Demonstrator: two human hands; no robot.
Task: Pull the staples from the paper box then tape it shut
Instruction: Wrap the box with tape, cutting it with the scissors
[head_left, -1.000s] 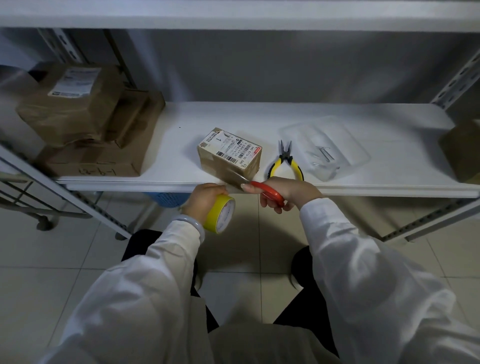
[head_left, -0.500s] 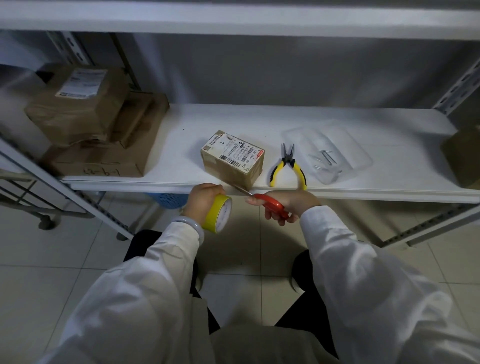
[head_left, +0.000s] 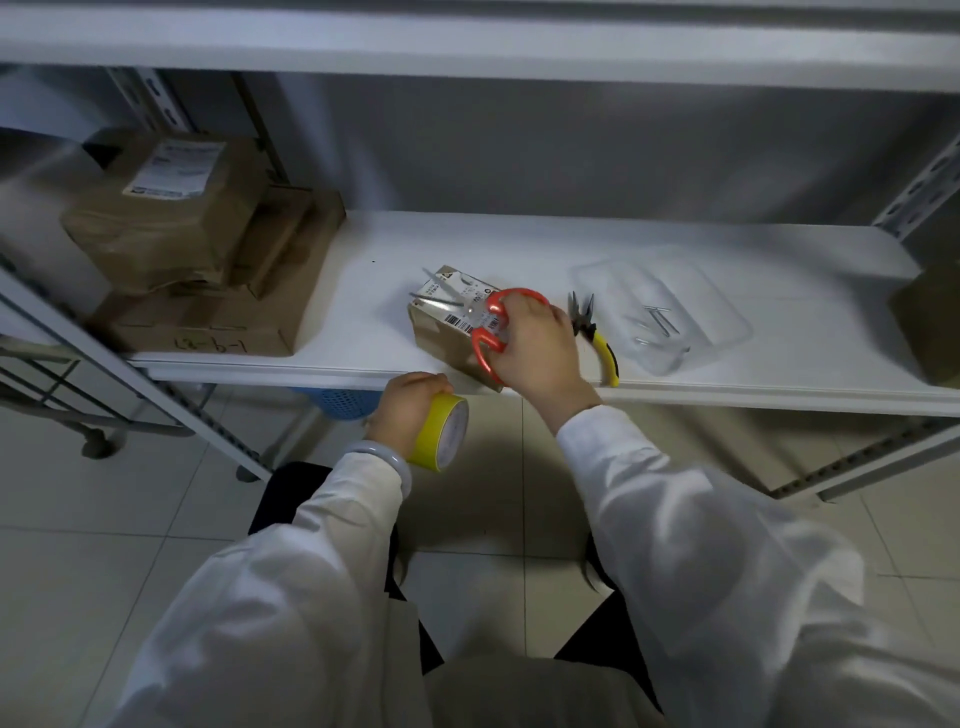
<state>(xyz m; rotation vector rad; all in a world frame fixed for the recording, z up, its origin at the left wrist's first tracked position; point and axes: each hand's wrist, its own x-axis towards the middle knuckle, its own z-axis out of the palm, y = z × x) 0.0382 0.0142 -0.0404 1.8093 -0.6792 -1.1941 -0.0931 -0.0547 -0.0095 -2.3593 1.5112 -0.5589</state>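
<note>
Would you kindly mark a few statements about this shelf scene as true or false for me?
1. The right hand holds red-handled scissors over the small cardboard box. True.
2. The left hand grips the pliers. False: it grips the yellow tape roll; the pliers lie on the shelf, right of the box.
3. The clear tray holds metal staples. True.
4. The tape roll rests on the shelf. False: it is held in front of and below the shelf edge.
5. The scissor blades are closed. False: they are spread apart.
</note>
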